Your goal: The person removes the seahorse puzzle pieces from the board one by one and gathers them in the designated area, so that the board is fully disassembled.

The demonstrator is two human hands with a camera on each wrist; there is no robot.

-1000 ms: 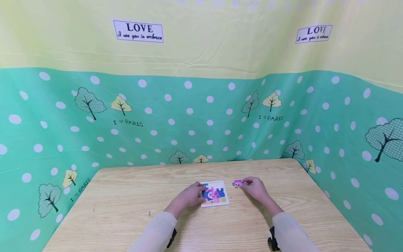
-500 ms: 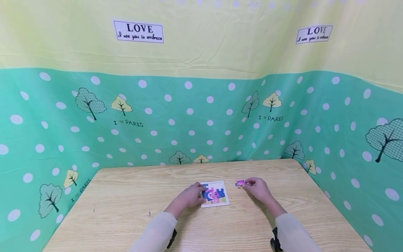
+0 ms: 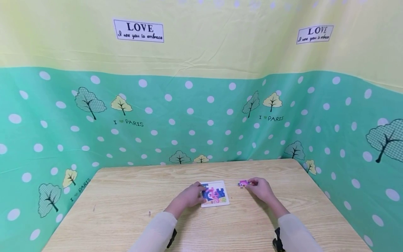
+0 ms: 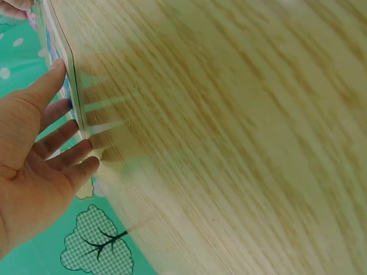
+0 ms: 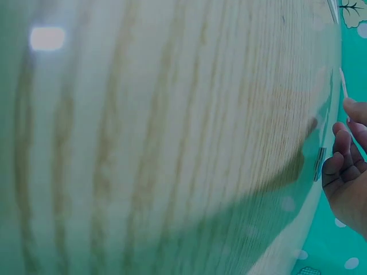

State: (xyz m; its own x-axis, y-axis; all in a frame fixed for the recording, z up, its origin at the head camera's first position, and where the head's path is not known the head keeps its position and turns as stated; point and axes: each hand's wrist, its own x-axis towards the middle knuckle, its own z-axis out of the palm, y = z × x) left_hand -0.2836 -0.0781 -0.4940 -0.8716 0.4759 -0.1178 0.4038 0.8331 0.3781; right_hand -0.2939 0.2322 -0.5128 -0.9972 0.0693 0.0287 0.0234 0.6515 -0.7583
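A small square puzzle board (image 3: 215,193) with a white frame and a pink and blue picture lies in the middle of the wooden table (image 3: 126,203). My left hand (image 3: 190,196) rests against its left edge with fingers straight; the left wrist view shows those fingers (image 4: 63,143) touching the board's edge (image 4: 71,91). Just right of the board, my right hand (image 3: 260,188) pinches a small pink puzzle piece (image 3: 243,183) at its fingertips, low over the table. The right wrist view shows only curled fingers (image 5: 344,166) at the frame's edge.
A green cloth with white dots and trees (image 3: 189,115), yellow above, walls in the table on the back and both sides. A tiny dark speck (image 3: 149,212) lies on the wood left of my left sleeve.
My right hand has carried the pink piece a little to the right, away from the board. The left hand and board have stayed put.
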